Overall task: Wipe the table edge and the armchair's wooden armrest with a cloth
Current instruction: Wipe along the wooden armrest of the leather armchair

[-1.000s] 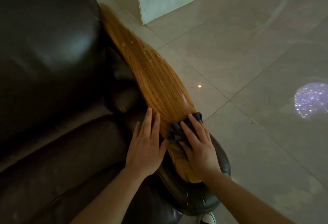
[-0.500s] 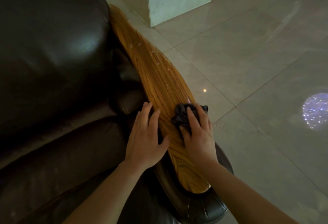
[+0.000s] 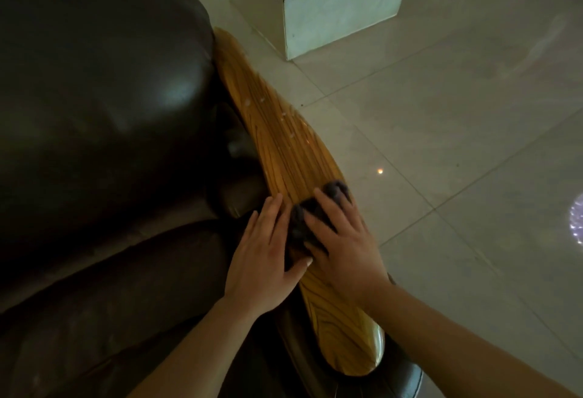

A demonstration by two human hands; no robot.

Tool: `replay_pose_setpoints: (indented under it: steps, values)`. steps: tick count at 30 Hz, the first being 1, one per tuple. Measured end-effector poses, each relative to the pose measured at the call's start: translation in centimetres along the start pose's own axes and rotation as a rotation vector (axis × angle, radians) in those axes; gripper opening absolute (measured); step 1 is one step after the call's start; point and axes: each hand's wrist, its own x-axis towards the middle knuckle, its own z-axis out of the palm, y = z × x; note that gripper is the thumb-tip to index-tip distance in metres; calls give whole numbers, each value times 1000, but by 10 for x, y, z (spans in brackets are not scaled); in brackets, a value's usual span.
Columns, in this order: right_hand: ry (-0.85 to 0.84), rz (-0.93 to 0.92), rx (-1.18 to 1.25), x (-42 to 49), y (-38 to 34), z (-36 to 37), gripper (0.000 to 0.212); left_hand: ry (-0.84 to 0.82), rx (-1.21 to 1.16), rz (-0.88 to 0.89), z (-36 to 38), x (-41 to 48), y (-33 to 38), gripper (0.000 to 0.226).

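The long wooden armrest (image 3: 284, 145) of a dark leather armchair (image 3: 94, 113) runs from the upper middle down to the lower right. My right hand (image 3: 344, 246) presses a dark crumpled cloth (image 3: 318, 211) flat onto the wood at about mid length; cloth shows past the fingertips. My left hand (image 3: 268, 258) lies flat beside it, fingers apart, on the armrest's inner edge and the leather, holding nothing. Small pale specks dot the wood farther up.
A pale stone column base (image 3: 331, 9) stands on the tiled floor (image 3: 441, 145) just beyond the armrest's far end. A bright speckled light patch (image 3: 577, 217) lies on the floor at the right edge.
My right hand has slid the cloth farther up the armrest, away from its rounded near end. My left hand has followed alongside.
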Motion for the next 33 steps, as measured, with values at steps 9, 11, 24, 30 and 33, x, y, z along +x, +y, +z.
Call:
replay_pose_setpoints:
  steps: [9, 11, 24, 30, 33]
  values:
    - [6, 137, 129, 42, 5, -12, 51, -32, -16, -107, -4, 1, 18, 101]
    - [-13, 189, 150, 74, 0, -15, 50, -29, -60, -134, -5, 1, 22, 101]
    - [-70, -139, 0, 67, 19, -29, 48, -2, -158, -215, -5, 7, 32, 88]
    - [-40, -130, 17, 97, 7, -20, 48, 122, -283, -331, -17, 24, 35, 55]
    - [-79, -422, 24, 73, 38, -25, 52, 249, -447, -410, -24, 27, 34, 33]
